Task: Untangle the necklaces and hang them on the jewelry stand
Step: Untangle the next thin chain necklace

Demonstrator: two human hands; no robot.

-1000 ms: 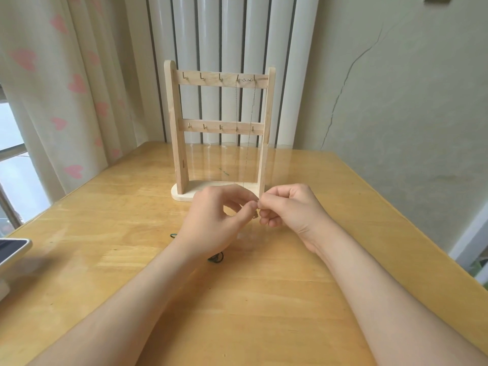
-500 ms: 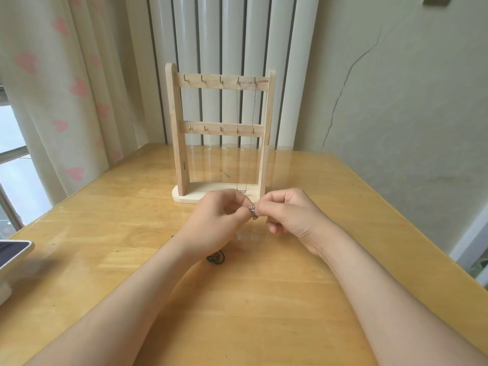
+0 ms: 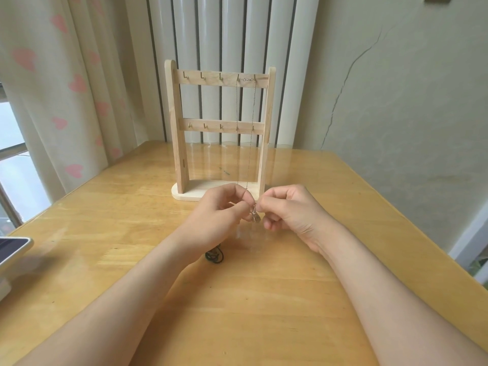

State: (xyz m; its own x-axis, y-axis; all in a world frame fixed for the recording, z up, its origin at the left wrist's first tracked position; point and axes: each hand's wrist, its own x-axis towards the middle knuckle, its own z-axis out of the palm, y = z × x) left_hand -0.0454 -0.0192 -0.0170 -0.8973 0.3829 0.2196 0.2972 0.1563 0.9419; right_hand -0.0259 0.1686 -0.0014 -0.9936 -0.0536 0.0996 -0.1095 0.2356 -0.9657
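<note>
A wooden jewelry stand (image 3: 176,133) with two rows of small hooks stands at the back of the table. A thin silver necklace (image 3: 253,107) hangs from the two rightmost top hooks down to the stand's base. My left hand (image 3: 221,217) and my right hand (image 3: 287,210) meet just in front of the base, both pinching a fine chain with a small silver pendant (image 3: 255,216) dangling between the fingertips. A dark tangled necklace (image 3: 214,256) lies on the table, partly hidden under my left wrist.
The wooden table (image 3: 264,299) ends on the right near a cracked wall. A phone or tablet (image 3: 13,250) lies at the left edge. Curtains and a radiator stand behind the stand.
A small silver pendant has come into view and now dangles lower between my fingertips. My hands have shifted slightly, staying together in front of the stand.
</note>
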